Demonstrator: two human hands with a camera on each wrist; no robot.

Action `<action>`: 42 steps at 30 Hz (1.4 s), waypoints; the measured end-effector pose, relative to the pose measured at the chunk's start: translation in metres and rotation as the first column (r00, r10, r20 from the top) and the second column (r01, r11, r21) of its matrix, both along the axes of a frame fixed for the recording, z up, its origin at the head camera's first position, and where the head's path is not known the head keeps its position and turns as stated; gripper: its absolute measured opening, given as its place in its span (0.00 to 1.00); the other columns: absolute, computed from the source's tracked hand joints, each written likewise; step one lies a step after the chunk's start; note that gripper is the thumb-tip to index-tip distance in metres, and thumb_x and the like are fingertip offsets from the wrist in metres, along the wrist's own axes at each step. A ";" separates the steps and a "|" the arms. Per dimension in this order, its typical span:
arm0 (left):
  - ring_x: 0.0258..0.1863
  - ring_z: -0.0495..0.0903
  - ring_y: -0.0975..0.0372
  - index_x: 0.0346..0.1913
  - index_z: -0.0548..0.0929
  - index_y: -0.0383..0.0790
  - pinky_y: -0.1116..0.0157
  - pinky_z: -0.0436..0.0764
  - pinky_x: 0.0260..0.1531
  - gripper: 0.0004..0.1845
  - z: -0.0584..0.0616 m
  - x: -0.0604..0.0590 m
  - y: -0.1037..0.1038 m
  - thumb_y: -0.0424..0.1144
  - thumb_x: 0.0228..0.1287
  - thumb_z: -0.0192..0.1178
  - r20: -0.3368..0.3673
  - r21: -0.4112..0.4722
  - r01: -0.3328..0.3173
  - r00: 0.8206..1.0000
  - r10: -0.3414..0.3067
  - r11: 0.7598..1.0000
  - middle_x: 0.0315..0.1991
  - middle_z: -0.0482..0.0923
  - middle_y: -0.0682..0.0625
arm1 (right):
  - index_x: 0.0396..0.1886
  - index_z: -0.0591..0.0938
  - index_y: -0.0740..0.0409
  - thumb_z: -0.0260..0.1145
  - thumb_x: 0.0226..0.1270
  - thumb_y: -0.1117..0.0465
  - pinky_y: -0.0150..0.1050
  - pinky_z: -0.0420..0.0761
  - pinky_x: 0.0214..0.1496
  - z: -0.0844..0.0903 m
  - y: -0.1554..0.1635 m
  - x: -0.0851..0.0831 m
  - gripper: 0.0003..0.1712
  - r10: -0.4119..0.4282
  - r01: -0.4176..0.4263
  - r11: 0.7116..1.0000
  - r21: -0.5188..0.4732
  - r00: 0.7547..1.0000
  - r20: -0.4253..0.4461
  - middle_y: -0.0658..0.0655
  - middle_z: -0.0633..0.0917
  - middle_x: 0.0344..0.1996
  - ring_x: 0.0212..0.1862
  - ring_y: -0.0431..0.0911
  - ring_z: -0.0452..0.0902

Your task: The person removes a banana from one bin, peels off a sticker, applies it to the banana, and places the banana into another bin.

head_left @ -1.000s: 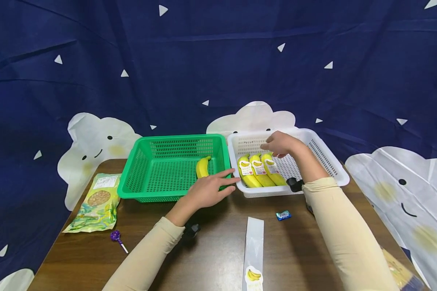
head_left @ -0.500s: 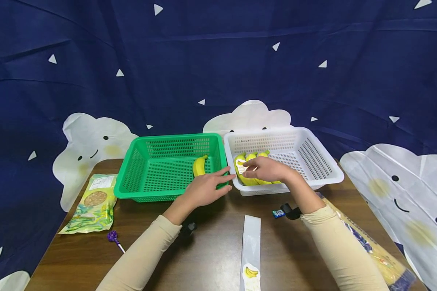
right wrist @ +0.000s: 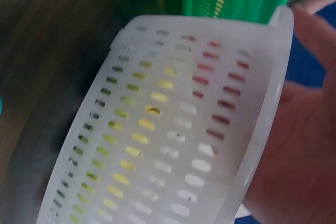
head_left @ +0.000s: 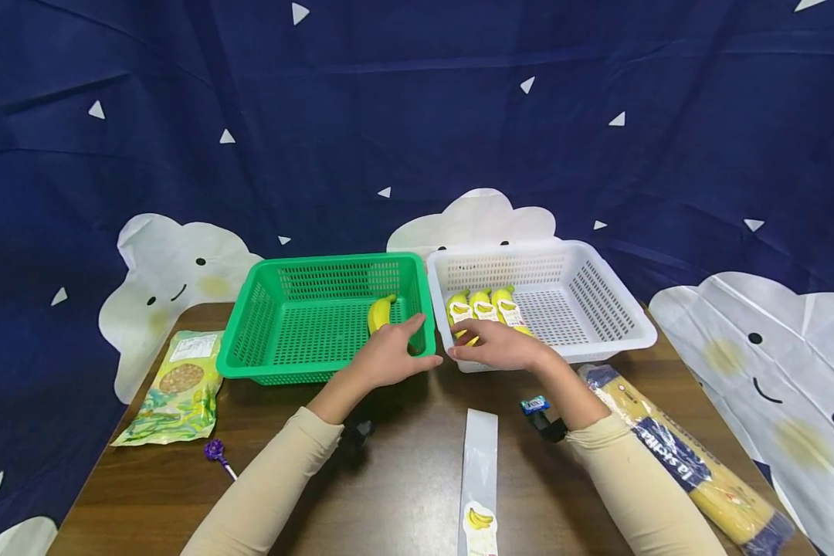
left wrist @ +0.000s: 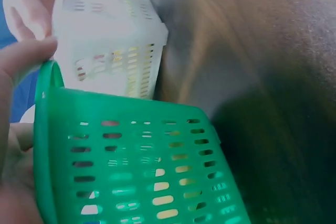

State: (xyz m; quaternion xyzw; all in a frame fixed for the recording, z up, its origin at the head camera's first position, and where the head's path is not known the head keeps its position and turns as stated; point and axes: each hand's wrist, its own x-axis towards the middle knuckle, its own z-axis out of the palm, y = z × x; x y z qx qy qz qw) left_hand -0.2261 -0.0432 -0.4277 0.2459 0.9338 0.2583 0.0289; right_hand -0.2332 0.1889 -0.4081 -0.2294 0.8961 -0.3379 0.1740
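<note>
My left hand [head_left: 389,354] is over the near right corner of the green basket [head_left: 288,372], thumb and index finger spread apart. In the left wrist view its fingers lie along the basket's rim [left wrist: 44,145]. A yellow banana [head_left: 380,313] lies inside, just beyond that hand. My right hand [head_left: 496,345] is over the near left corner of the white basket [head_left: 618,349], fingers loosely bent and a gap between thumb and index finger. Several bananas [head_left: 484,296] with white banana-picture labels lie side by side there, partly hidden by the hand.
A yellow-green food packet [head_left: 181,386] and a purple lollipop [head_left: 215,451] lie left. In front are a pale strip with a banana label [head_left: 481,448] and a small blue wrapped item [head_left: 533,405]. A long pasta packet [head_left: 688,463] lies right.
My right hand first came left from above the white basket onto the labelled bananas, then drew back to the near rim. My left hand's thumb and index finger have spread at the green basket's corner.
</note>
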 end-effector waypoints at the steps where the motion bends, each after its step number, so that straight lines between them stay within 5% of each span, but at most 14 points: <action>1: 0.48 0.79 0.59 0.72 0.63 0.38 0.60 0.77 0.49 0.47 0.001 -0.001 -0.001 0.62 0.56 0.63 0.029 0.031 0.013 0.999 -0.013 0.999 0.63 0.72 0.45 | 0.65 0.70 0.61 0.64 0.65 0.43 0.45 0.79 0.48 0.000 -0.002 0.001 0.37 -0.029 0.029 1.000 -0.001 0.999 -0.018 0.57 0.82 0.48 0.49 0.49 0.78; 5: 0.33 0.81 0.63 0.71 0.64 0.37 0.64 0.79 0.34 0.40 0.007 -0.003 -0.007 0.49 0.58 0.63 0.151 0.166 0.059 0.985 -0.085 0.984 0.70 0.62 0.47 | 0.68 0.66 0.59 0.64 0.62 0.37 0.45 0.79 0.46 -0.004 -0.011 0.003 0.44 -0.125 0.127 0.992 0.014 0.988 -0.086 0.56 0.82 0.45 0.44 0.48 0.80; 8: 0.16 0.70 0.65 0.69 0.67 0.37 0.66 0.70 0.19 0.34 0.011 -0.006 -0.012 0.40 0.59 0.58 0.213 0.248 0.053 0.971 -0.108 0.967 0.62 0.73 0.47 | 0.68 0.66 0.56 0.64 0.57 0.32 0.45 0.79 0.44 -0.005 -0.018 0.004 0.48 -0.171 0.178 0.983 0.052 0.978 -0.120 0.55 0.83 0.44 0.42 0.47 0.79; 10: 0.12 0.63 0.67 0.68 0.70 0.39 0.67 0.65 0.15 0.31 0.013 -0.009 -0.015 0.37 0.60 0.55 0.230 0.266 0.040 0.968 -0.104 0.963 0.42 0.82 0.48 | 0.68 0.66 0.55 0.65 0.55 0.30 0.45 0.79 0.43 -0.006 -0.022 0.005 0.49 -0.192 0.202 0.977 0.070 0.973 -0.129 0.55 0.82 0.43 0.42 0.47 0.79; 12: 0.09 0.57 0.65 0.66 0.72 0.40 0.67 0.63 0.15 0.28 0.015 -0.011 -0.018 0.37 0.61 0.54 0.241 0.264 0.023 0.967 -0.089 0.964 0.24 0.76 0.49 | 0.68 0.67 0.54 0.65 0.54 0.29 0.45 0.78 0.43 -0.006 -0.025 0.005 0.50 -0.215 0.225 0.971 0.079 0.969 -0.126 0.54 0.82 0.43 0.42 0.48 0.79; 14: 0.09 0.58 0.64 0.64 0.75 0.41 0.67 0.65 0.16 0.25 0.015 -0.014 -0.020 0.37 0.63 0.53 0.249 0.253 0.009 0.966 -0.075 0.967 0.22 0.76 0.49 | 0.68 0.67 0.53 0.65 0.53 0.29 0.45 0.78 0.42 -0.006 -0.026 0.006 0.49 -0.231 0.241 0.967 0.082 0.967 -0.112 0.54 0.82 0.44 0.42 0.48 0.78; 16: 0.13 0.67 0.64 0.62 0.77 0.40 0.66 0.70 0.20 0.23 0.016 -0.018 -0.021 0.38 0.64 0.54 0.251 0.232 -0.001 0.966 -0.059 0.973 0.25 0.78 0.47 | 0.67 0.68 0.51 0.65 0.52 0.29 0.45 0.78 0.42 -0.006 -0.027 0.006 0.49 -0.242 0.251 0.964 0.086 0.965 -0.101 0.54 0.82 0.44 0.43 0.48 0.78; 19: 0.30 0.80 0.59 0.59 0.80 0.38 0.63 0.77 0.32 0.20 0.024 -0.026 -0.023 0.40 0.65 0.56 0.214 0.190 -0.026 0.977 -0.015 0.981 0.45 0.82 0.46 | 0.66 0.69 0.49 0.65 0.50 0.27 0.44 0.77 0.40 -0.005 -0.027 0.005 0.49 -0.254 0.262 0.961 0.088 0.962 -0.101 0.52 0.82 0.43 0.42 0.47 0.78; 21: 0.45 0.80 0.56 0.58 0.80 0.38 0.60 0.78 0.42 0.20 0.031 -0.033 -0.024 0.42 0.66 0.57 0.190 0.161 -0.052 0.982 0.021 0.986 0.52 0.80 0.46 | 0.65 0.70 0.49 0.65 0.49 0.26 0.44 0.77 0.39 -0.005 -0.026 0.005 0.49 -0.259 0.268 0.959 0.089 0.960 -0.106 0.51 0.82 0.42 0.42 0.47 0.78; 24: 0.55 0.75 0.52 0.57 0.81 0.39 0.56 0.74 0.51 0.20 0.040 -0.044 -0.027 0.44 0.67 0.58 0.177 0.139 -0.100 0.981 0.074 0.985 0.55 0.79 0.45 | 0.64 0.71 0.48 0.64 0.48 0.25 0.43 0.77 0.38 -0.006 -0.025 0.004 0.49 -0.269 0.279 0.956 0.093 0.957 -0.111 0.50 0.82 0.41 0.42 0.47 0.78; 32: 0.55 0.75 0.51 0.58 0.80 0.39 0.55 0.75 0.51 0.20 0.044 -0.067 -0.038 0.44 0.68 0.59 0.250 0.136 -0.208 0.953 0.170 0.969 0.56 0.77 0.44 | 0.64 0.71 0.48 0.64 0.48 0.25 0.44 0.75 0.39 -0.010 -0.023 0.006 0.49 -0.288 0.299 0.948 0.105 0.951 -0.115 0.49 0.82 0.41 0.43 0.46 0.78; 37: 0.45 0.80 0.51 0.59 0.79 0.35 0.58 0.81 0.42 0.22 0.042 -0.073 -0.038 0.42 0.66 0.60 0.333 0.113 -0.272 0.916 0.221 0.956 0.53 0.78 0.41 | 0.64 0.72 0.49 0.65 0.48 0.26 0.44 0.75 0.38 -0.010 -0.022 0.006 0.49 -0.298 0.310 0.945 0.102 0.947 -0.117 0.50 0.82 0.41 0.42 0.46 0.78; 42: 0.42 0.78 0.52 0.60 0.76 0.32 0.56 0.82 0.40 0.24 0.036 -0.080 -0.037 0.41 0.63 0.61 0.470 0.103 -0.416 0.821 0.324 0.903 0.50 0.75 0.40 | 0.64 0.72 0.48 0.65 0.47 0.25 0.44 0.75 0.39 -0.009 -0.023 0.007 0.49 -0.297 0.309 0.946 0.102 0.948 -0.116 0.48 0.83 0.41 0.43 0.46 0.77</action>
